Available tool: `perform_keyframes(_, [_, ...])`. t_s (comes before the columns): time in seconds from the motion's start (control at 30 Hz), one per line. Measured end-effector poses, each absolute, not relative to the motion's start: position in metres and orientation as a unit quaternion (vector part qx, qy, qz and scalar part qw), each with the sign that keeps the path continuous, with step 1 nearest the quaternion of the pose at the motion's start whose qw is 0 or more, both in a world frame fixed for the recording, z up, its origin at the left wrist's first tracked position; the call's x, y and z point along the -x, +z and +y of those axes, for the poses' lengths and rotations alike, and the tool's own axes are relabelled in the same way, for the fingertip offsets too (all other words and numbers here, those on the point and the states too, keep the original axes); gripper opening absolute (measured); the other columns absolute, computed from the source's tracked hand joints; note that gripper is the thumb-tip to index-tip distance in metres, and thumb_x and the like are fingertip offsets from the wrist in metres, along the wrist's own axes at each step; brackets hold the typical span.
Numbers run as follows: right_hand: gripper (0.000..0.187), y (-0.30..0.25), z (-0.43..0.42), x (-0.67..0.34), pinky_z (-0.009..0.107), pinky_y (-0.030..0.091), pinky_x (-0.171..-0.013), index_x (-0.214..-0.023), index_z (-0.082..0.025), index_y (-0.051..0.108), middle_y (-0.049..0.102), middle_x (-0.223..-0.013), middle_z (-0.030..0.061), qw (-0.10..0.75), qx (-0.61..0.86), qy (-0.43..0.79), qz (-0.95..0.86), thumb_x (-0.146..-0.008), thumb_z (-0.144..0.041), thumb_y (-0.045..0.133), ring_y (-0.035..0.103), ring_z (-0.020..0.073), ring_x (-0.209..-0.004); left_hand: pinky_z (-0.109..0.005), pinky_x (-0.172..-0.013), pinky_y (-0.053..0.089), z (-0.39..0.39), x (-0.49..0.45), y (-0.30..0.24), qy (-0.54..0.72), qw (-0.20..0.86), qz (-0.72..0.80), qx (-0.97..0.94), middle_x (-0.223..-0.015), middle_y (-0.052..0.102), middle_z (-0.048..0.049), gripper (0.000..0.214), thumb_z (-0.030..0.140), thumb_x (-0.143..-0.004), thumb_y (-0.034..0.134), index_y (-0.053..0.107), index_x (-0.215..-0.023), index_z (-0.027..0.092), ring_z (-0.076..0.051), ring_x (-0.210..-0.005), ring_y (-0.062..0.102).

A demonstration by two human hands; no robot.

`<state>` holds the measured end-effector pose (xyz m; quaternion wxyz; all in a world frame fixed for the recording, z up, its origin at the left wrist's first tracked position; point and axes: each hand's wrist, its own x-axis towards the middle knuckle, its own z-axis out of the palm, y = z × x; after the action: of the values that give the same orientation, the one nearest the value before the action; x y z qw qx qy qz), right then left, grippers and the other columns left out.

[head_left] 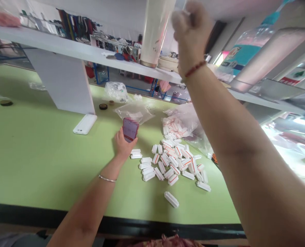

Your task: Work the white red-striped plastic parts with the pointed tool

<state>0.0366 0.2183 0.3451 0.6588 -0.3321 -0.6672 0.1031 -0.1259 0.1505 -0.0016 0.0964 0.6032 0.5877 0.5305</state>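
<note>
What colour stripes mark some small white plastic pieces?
Some white pieces have orange-red stripes; head view.

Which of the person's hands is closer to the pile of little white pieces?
Left. The left hand holds a phone just beside the left edge of the pile; the right hand is raised high, well away from it.

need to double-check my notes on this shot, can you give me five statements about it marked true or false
1. The left hand holds a phone. True.
2. One separate white piece lies closer to the black front edge than the cluster of white pieces. True.
3. The right hand rests on that cluster. False: it is raised in the air, away from the cluster.
4. The tabletop is blue. False: it is green.
5. A silver bangle circles the left wrist. True.
</note>
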Motion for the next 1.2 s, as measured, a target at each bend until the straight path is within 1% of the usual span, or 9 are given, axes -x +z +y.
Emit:
perform_keyframes(0.07, [0.005, 0.309, 0.155, -0.043, 0.019, 0.050, -0.069, -0.095, -0.023, 0.051, 0.063, -0.083, -0.0039, 0.676, 0.276, 0.039, -0.682, -0.097, -0.026, 0.048, 0.064, 0.0075, -0.079, -0.049, -0.103, 0.037, 0.151, 0.126, 0.000, 0.528, 0.094, 0.584, -0.609, -0.127, 0.051, -0.0190, 0.090, 0.042, -0.065, 0.079, 0.037, -0.139, 0.012, -0.036, -0.121, 0.045])
perform_keyframes(0.13, [0.024, 0.257, 0.101, -0.052, 0.022, 0.052, -0.063, -0.097, -0.023, 0.060, 0.065, -0.074, -0.0032, 0.602, 0.322, 0.064, -0.728, -0.099, -0.038, 0.042, 0.063, 0.0086, -0.064, -0.048, -0.102, 0.038, 0.149, 0.126, 0.004, 0.524, 0.087, 0.577, -0.621, -0.126, 0.052, -0.0185, 0.090, 0.044, -0.064, 0.079, 0.038, -0.138, 0.012, -0.036, -0.119, 0.047])
perform_keyframes(0.23, [0.037, 0.178, 0.060, -0.062, 0.031, 0.058, -0.069, -0.111, -0.025, 0.063, 0.071, -0.081, 0.0004, 0.449, 0.400, 0.158, -0.784, -0.096, -0.052, 0.043, 0.068, 0.0146, -0.069, -0.047, -0.103, 0.038, 0.139, 0.120, 0.017, 0.515, 0.068, 0.563, -0.643, -0.125, 0.052, -0.0181, 0.092, 0.044, -0.064, 0.079, 0.038, -0.139, 0.011, -0.035, -0.119, 0.047])
perform_keyframes(0.33, [0.051, 0.131, 0.061, -0.071, 0.036, 0.060, -0.076, -0.119, -0.024, 0.062, 0.071, -0.104, 0.0063, 0.447, 0.457, 0.214, -0.739, -0.090, -0.063, 0.047, 0.069, 0.0217, -0.090, -0.046, -0.103, 0.039, 0.118, 0.106, 0.040, 0.504, 0.061, 0.546, -0.666, -0.126, 0.052, -0.0159, 0.092, 0.043, -0.064, 0.078, 0.036, -0.140, 0.012, -0.034, -0.119, 0.046])
perform_keyframes(0.43, [0.061, 0.125, 0.065, -0.085, 0.032, 0.062, -0.069, -0.123, -0.021, 0.059, 0.066, -0.117, 0.0061, 0.499, 0.459, 0.264, -0.686, -0.087, -0.068, 0.044, 0.066, 0.0203, -0.092, -0.046, -0.102, 0.039, 0.098, 0.083, 0.065, 0.484, 0.067, 0.515, -0.704, -0.125, 0.052, -0.0149, 0.090, 0.043, -0.066, 0.077, 0.036, -0.141, 0.013, -0.034, -0.119, 0.046])
perform_keyframes(0.53, [0.065, 0.136, 0.056, -0.107, 0.031, 0.063, -0.064, -0.116, -0.017, 0.063, 0.067, -0.107, 0.0051, 0.566, 0.443, 0.277, -0.638, -0.084, -0.071, 0.047, 0.064, 0.0180, -0.080, -0.049, -0.103, 0.038, 0.086, 0.049, 0.085, 0.466, 0.063, 0.475, -0.744, -0.127, 0.052, -0.0180, 0.094, 0.045, -0.065, 0.078, 0.036, -0.140, 0.009, -0.036, -0.120, 0.046])
perform_keyframes(0.77, [0.048, 0.148, 0.032, -0.206, 0.030, 0.062, -0.059, -0.101, -0.021, 0.068, 0.067, -0.092, 0.0013, 0.643, 0.468, 0.229, -0.561, -0.080, -0.064, 0.060, 0.065, 0.0145, -0.072, -0.051, -0.105, 0.035, 0.065, -0.049, 0.103, 0.429, 0.074, 0.424, -0.795, -0.135, 0.045, -0.0221, 0.098, 0.047, -0.069, 0.076, 0.027, -0.144, 0.009, -0.038, -0.125, 0.042])
perform_keyframes(1.03, [0.036, 0.143, 0.016, -0.377, 0.023, 0.059, -0.054, -0.085, -0.018, 0.066, 0.063, -0.069, -0.0012, 0.682, 0.561, 0.148, -0.446, -0.076, -0.053, 0.070, 0.063, 0.0104, -0.062, -0.045, -0.099, 0.041, 0.046, -0.089, 0.088, 0.236, 0.107, 0.230, -0.938, -0.118, 0.062, -0.0114, 0.045, 0.043, -0.089, 0.058, 0.054, -0.125, 0.015, -0.030, -0.113, 0.050])
perform_keyframes(1.2, [0.038, 0.111, 0.019, -0.433, 0.021, 0.058, -0.053, -0.088, -0.019, 0.067, 0.062, -0.068, -0.0023, 0.686, 0.590, 0.083, -0.417, -0.077, -0.055, 0.067, 0.062, 0.0100, -0.062, -0.044, -0.102, 0.039, 0.057, -0.146, 0.081, 0.125, 0.096, 0.179, -0.971, -0.125, 0.060, -0.0094, 0.041, 0.041, -0.092, 0.055, 0.056, -0.124, 0.016, -0.029, -0.121, 0.046])
